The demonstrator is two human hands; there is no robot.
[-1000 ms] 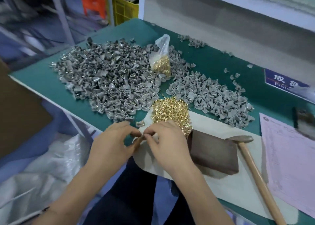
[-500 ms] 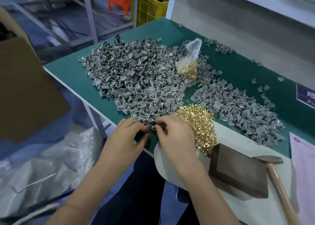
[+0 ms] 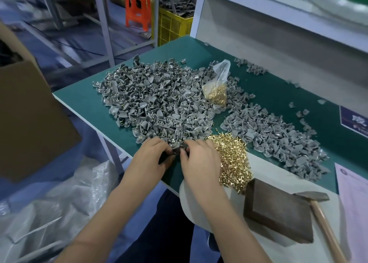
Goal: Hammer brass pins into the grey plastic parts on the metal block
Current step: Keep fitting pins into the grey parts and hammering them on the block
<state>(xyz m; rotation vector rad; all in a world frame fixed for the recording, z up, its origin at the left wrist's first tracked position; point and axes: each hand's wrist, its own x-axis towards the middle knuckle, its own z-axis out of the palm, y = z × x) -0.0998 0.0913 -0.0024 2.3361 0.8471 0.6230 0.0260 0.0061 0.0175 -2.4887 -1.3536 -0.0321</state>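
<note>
You are working at the near edge of the green table (image 3: 278, 95), with both hands brought together just in front of the big pile of grey plastic parts (image 3: 159, 103). Your left hand (image 3: 149, 159) is curling its fingers around a small dark grey part (image 3: 176, 150) at the pile's near edge, and your right hand (image 3: 199, 159) is pinching at the same part from the other side; the fingertips are hiding whether a pin is between them, so I cannot tell that. The two hands are nearly touching over the part.

Just beside your right hand, the loose heap of brass pins (image 3: 233, 159) is lying partly on the green surface and partly on a white sheet (image 3: 268, 175). The metal block (image 3: 278, 213) is sitting on that sheet to the right of your right forearm, with nothing on its top face. The hammer (image 3: 320, 215) is lying just beside the block, its head near the block's far corner and its wooden handle running toward you.

A second pile of grey parts (image 3: 278, 139) is spreading out beyond the pins, to the right of the first. A clear plastic bag of pins (image 3: 217, 87) is resting between the two piles, at the far side. A pink paper (image 3: 354, 193) is lying at the right edge, and a cardboard box (image 3: 29, 119) is standing off the table to your left
</note>
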